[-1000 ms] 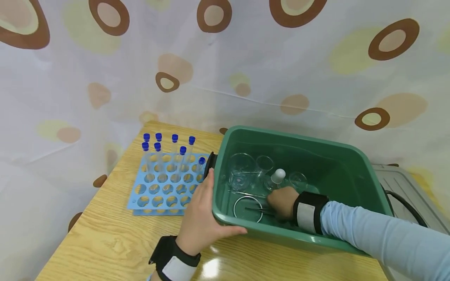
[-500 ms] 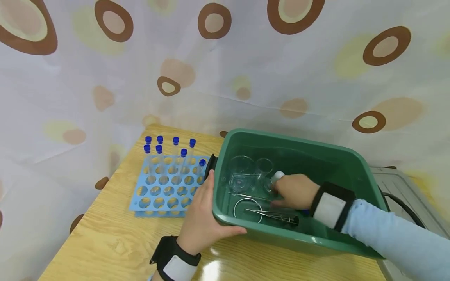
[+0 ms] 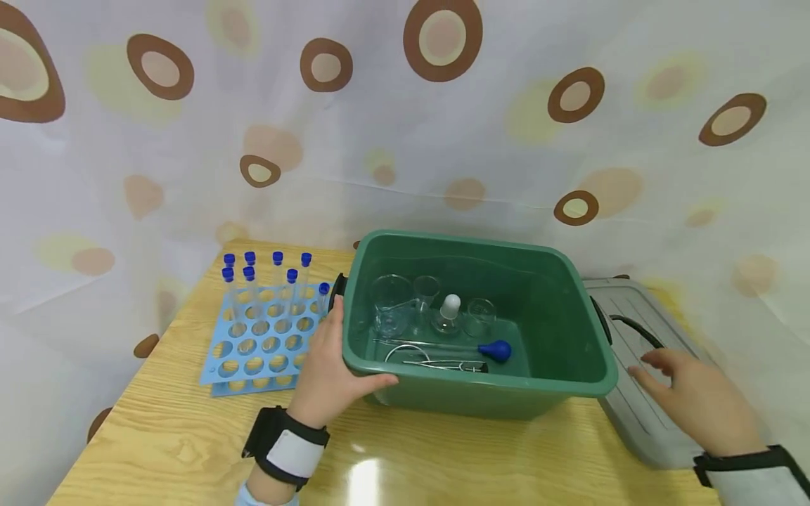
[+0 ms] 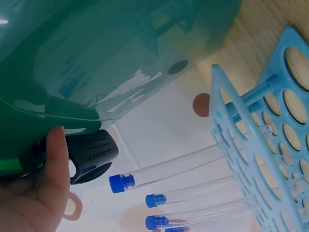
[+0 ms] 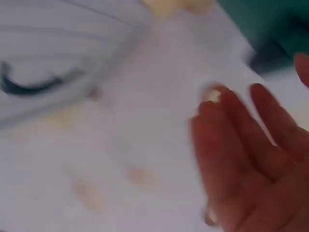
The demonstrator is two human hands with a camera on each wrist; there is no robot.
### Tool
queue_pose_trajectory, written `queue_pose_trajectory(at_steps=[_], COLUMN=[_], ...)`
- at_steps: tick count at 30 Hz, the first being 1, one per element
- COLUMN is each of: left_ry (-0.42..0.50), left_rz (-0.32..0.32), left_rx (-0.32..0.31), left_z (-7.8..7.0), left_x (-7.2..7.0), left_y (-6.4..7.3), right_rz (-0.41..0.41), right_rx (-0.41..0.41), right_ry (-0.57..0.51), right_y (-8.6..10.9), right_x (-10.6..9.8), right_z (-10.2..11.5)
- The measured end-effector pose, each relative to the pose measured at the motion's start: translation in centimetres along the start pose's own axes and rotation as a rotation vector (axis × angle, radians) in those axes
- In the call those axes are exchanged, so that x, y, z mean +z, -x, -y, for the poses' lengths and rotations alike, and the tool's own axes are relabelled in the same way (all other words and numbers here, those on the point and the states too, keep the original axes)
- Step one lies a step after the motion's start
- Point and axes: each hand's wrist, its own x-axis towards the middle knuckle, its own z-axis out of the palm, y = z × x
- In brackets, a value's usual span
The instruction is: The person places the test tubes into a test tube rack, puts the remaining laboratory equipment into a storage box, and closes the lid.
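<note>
My left hand (image 3: 325, 372) rests with straight fingers along the left end of a green plastic bin (image 3: 468, 400), its thumb on the front side. In the left wrist view, a finger lies right at the bin's black side clip (image 4: 94, 152). My right hand (image 3: 709, 400) is outside the bin, over a grey lid (image 3: 623, 414), fingers spread and holding nothing. Inside the bin lie a dropper with a blue bulb (image 3: 496, 350), tweezers (image 3: 443, 365) and a metal ring (image 3: 408, 347). Behind them stands a small glass burner with a white cap (image 3: 451, 309), among clear glass vessels (image 3: 479, 316).
Left of the bin, a blue rack (image 3: 247, 351) holds several clear tubes with blue caps (image 3: 249, 273) on the wooden table (image 3: 481, 464). The lid has a black handle (image 3: 639, 329). A patterned sheet (image 3: 354, 140) hangs behind everything.
My right hand has left the bin's inside and moved right, over the lid. The tweezers and blue-bulb dropper now show uncovered. The view has swung right; my left hand stays at the bin's end.
</note>
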Motion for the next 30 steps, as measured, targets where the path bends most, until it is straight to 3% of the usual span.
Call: queue_pose_trajectory(at_steps=[2,4,7,9,14,23,30], left_ry=[0.015,0.023,0.04,0.049,0.07,0.057,0.044], left_rz=[0.008,0.021,0.055,0.076,0.098,0.103,0.099], left_rx=[-0.023,-0.046,-0.081,-0.095,-0.107,-0.102,-0.107], left_z=[0.4,0.8,1.0,1.0,0.5,0.2,0.1], left_x=[0.0,0.2,0.6,0.7,0.6,0.2,-0.2], left_y=[-0.2,-0.4,-0.7,-1.0,-1.7,-1.3,-0.6], right_rz=[0.128,0.194,0.194,0.157,0.06,0.068,0.006], right_rx=[0.036,0.044,0.094,0.136,0.216,0.168,0.074], right_ry=[0.025,0.036,0.034,0.027,0.02,0.006,0.004], right_y=[-0.9,-1.6,-2.1,-2.1,-2.2,-2.2,-1.2], right_x=[3.1,6.2,9.5,10.7,11.0,10.1,9.4], right_z=[-1.2,-2.0,-2.7,-3.0,-2.8,-2.7,-3.1])
